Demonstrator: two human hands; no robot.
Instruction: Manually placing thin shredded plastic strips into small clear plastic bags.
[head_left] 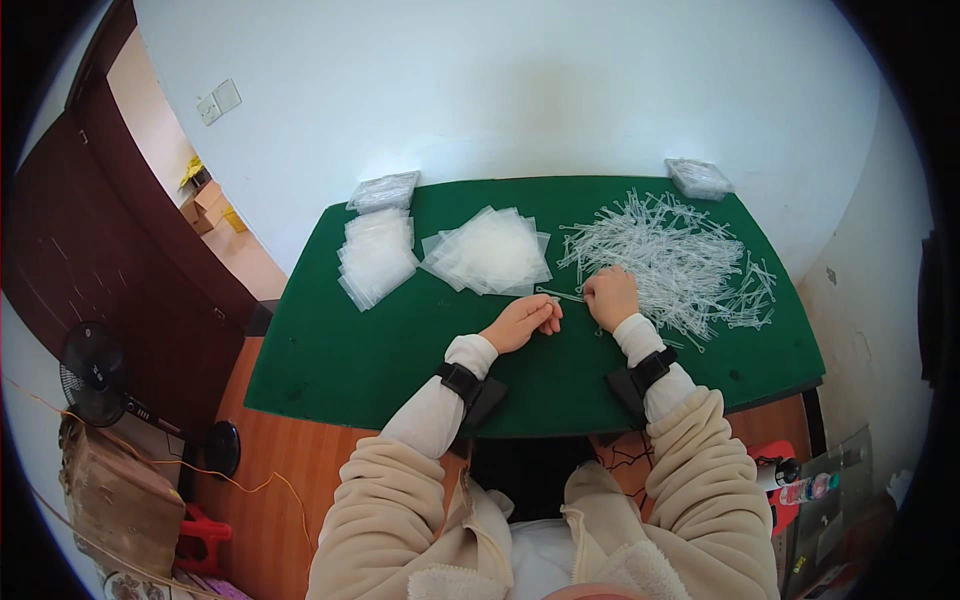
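My left hand [522, 322] rests on the green table [350, 350] with its fingers curled, pinching the near end of a thin clear plastic stick [558, 295]. My right hand [610, 297] lies just to the right, fingers bent down at the left edge of a big heap of clear plastic sticks [675, 260]. The two hands are a few centimetres apart. Whether the right hand holds a stick is hidden by its fingers. A loose spread of small clear plastic bags [490, 250] lies just beyond my left hand.
A neater stack of clear bags [376, 257] lies at the table's left, with a wrapped bundle [385, 190] behind it. Another wrapped bundle [698, 177] sits at the back right corner. A fan [92, 370] stands on the floor at left, and a bottle [805, 490] at right.
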